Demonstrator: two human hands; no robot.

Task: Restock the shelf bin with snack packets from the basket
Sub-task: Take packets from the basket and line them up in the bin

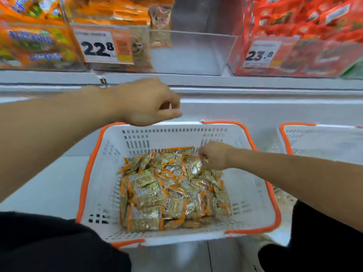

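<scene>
Snack packets [172,189], small gold-foil pouches with orange edges, lie heaped in a white slotted plastic basket with orange rim and handles [102,185]; their printing is too small to read. Right hand [213,155] reaches into the far side of the heap, fingers curled, pinching one gold packet [193,167]. Left hand [149,103] hovers above the basket's far rim with fingers curled, holding nothing visible. Clear plastic shelf bin [192,52] stands above, between neighbouring bins, with a few like packets [160,22] upright at its left side. Price label [96,46] reads "22.8"; a second label [260,54] reads "23.8". A second white basket [322,138] sits at right.
</scene>
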